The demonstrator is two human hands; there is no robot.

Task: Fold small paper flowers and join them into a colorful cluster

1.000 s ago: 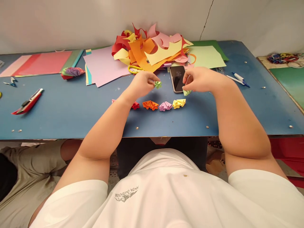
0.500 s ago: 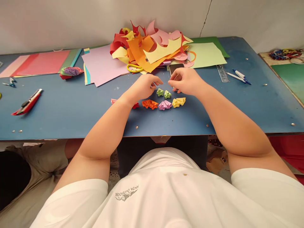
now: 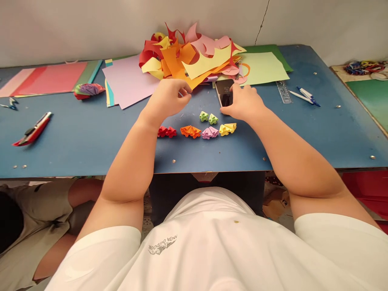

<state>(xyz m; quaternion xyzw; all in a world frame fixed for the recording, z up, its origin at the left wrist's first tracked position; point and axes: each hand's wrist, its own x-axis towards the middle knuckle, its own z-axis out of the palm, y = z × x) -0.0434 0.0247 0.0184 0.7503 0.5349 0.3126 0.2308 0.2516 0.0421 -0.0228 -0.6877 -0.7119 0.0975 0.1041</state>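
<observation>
Resting your right hand [image 3: 244, 106] on the phone [image 3: 225, 92], grip empty, left hand [image 3: 166, 99] loosely curled on nothing, you risk a wrist scattering the green paper fans [image 3: 208, 117] just beside.

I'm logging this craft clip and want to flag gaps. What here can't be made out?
Head view only:
- Phone screen: dark, lower part under the right hand.
- Left hand: fingers curled, anything in its grip hidden.
- Ruler markings: too small.
- Tangle of small items at the right edge: too small and blurred.
</observation>
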